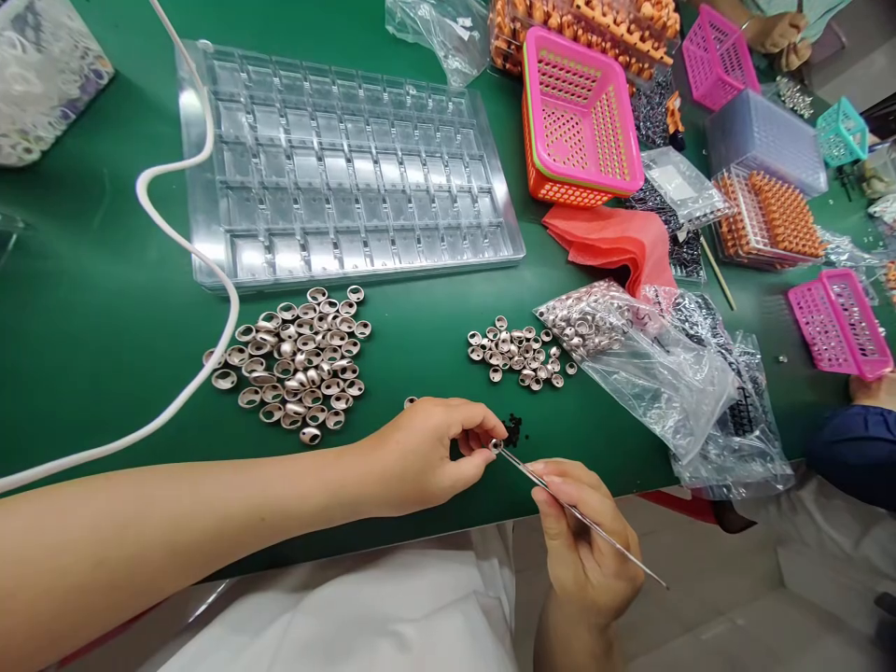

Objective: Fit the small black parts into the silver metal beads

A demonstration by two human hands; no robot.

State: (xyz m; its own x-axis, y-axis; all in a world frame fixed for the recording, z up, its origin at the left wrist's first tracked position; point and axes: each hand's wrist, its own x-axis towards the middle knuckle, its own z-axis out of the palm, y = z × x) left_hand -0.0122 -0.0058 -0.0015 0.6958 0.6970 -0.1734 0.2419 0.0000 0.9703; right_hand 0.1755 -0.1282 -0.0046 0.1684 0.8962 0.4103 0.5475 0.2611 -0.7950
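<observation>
My right hand [584, 541] is gripping a thin metal pick [581, 515], its tip meeting the small metal ring [496, 445] my left hand [427, 455] is pinching above the near tabletop [105, 308]; the far clear tray [350, 159] is holding nothing yet, and ring piles [298, 362] are waiting.

The table [105, 308] was covered in plain dark green, and a white cable [210, 271] curved across it beyond the left hand's fingers [483, 425]. Just past those fingertips sat a small clump of black bits [513, 429], with dull silver-pink metal caps [298, 359] heaped farther out, beside a clear, colourless compartment tray [343, 159]. Beyond the right hand's fingers [560, 485], which pinched a thin silver rod [581, 513], lay a salmon-red cloth [609, 238], a perforated bright pink basket [581, 117] stacked on an orange one, and orange pieces in a rack [770, 215].
</observation>
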